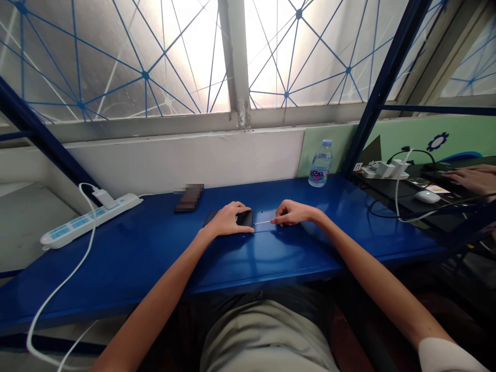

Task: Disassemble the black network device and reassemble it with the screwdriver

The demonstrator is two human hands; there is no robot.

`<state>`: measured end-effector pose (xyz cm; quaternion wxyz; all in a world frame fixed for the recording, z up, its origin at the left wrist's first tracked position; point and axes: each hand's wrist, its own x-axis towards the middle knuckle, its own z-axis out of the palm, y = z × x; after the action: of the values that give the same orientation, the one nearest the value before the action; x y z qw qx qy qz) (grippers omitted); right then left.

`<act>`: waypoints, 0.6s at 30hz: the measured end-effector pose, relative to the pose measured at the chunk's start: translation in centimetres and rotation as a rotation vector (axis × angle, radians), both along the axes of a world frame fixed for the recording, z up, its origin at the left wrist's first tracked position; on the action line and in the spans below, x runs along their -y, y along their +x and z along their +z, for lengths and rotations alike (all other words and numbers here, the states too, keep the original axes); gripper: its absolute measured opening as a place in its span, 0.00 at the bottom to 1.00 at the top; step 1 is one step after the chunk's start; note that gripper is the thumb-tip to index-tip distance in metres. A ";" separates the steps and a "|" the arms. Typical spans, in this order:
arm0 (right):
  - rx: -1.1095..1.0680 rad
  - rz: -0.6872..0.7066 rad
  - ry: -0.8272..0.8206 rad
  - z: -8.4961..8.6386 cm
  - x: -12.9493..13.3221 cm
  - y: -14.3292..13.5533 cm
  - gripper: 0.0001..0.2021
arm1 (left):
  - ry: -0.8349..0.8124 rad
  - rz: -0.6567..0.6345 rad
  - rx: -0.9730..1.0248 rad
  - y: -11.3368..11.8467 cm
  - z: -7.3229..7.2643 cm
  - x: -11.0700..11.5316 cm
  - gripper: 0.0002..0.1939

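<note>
On the blue desk [155, 258], my left hand [228, 219] rests over a flat black object [245, 218], its thumb and fingers spread along the object's edges and holding it against the surface. To the right, the fingers of my right hand [290, 213] are pinched on the end of a thin white cord [263, 222]. The cord runs nearly straight from those fingers to the right end of the black object. What the left palm covers is hidden.
A dark, partly pixelated item [189, 199] lies behind my left hand. At the left is a white power strip [91, 219] with a cable. A water bottle [321, 164] stands at the back right. Farther right are a white mouse [427, 197], cables and another person's hand [475, 178].
</note>
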<state>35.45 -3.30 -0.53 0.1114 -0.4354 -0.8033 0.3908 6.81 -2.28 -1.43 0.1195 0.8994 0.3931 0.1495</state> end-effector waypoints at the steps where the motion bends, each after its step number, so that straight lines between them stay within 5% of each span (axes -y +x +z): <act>1: -0.003 0.000 -0.002 0.0 0.0 0.0 0.23 | 0.001 -0.001 0.000 0.0 0.0 0.0 0.42; 18: -0.007 0.010 -0.013 -0.1 0.0 -0.1 0.24 | 0.025 -0.012 -0.015 0.0 0.0 0.1 0.42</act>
<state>35.38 -3.32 -0.62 0.1096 -0.4306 -0.8026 0.3980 6.80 -2.34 -1.44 0.1065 0.9042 0.3866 0.1469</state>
